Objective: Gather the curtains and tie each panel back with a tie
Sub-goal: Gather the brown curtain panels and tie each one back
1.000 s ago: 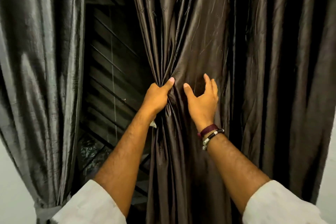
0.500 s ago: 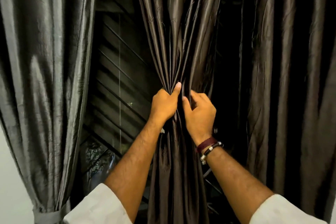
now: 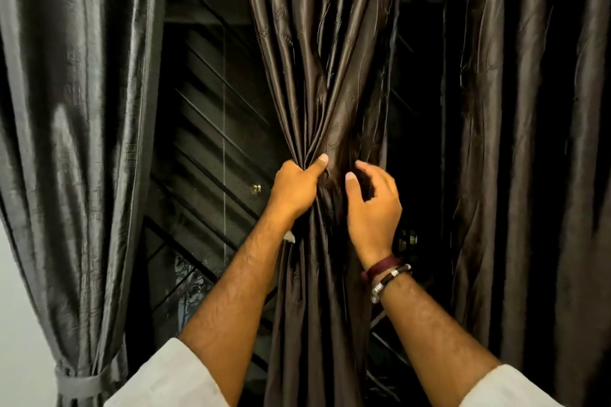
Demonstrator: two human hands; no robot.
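Curtains: three dark, glossy panels hang before a window. The middle panel [image 3: 317,76] is the landmark here, brown satin with a faint woven motif, bunched into tight vertical pleats at its waist and flaring again above and below.

Left hand [image 3: 294,190] is clamped on the gathered waist from the panel's left edge, fingers wrapped round behind the cloth, thumb pressed flat across the front folds.

Right hand [image 3: 372,205] sits just to the right of that grip, fingers apart and curled, thumb up. It holds nothing; whether the fingertips brush the fabric cannot be told. Its wrist carries a maroon band [image 3: 380,266] and a dark cord bracelet [image 3: 388,277] with metal fittings. Both forearms are bare, white sleeves [image 3: 165,380] pushed back.

Left of the middle panel, well apart, hangs a greyer panel [image 3: 76,109], already cinched low down by a grey tie [image 3: 77,385]. Beyond it, pale wall [image 3: 20,307].

Right of the middle panel, a third panel [image 3: 529,142] hangs loose in broad folds, nearly black in shadow.

Between the left panel and the middle one, dark window glass [image 3: 211,142] shows slanting bars and one small bright glint [image 3: 255,189]. More dark glass shows in the narrower gap on the middle panel's right. A small white scrap [image 3: 289,237] peeks out beside the left wrist; too small to identify.
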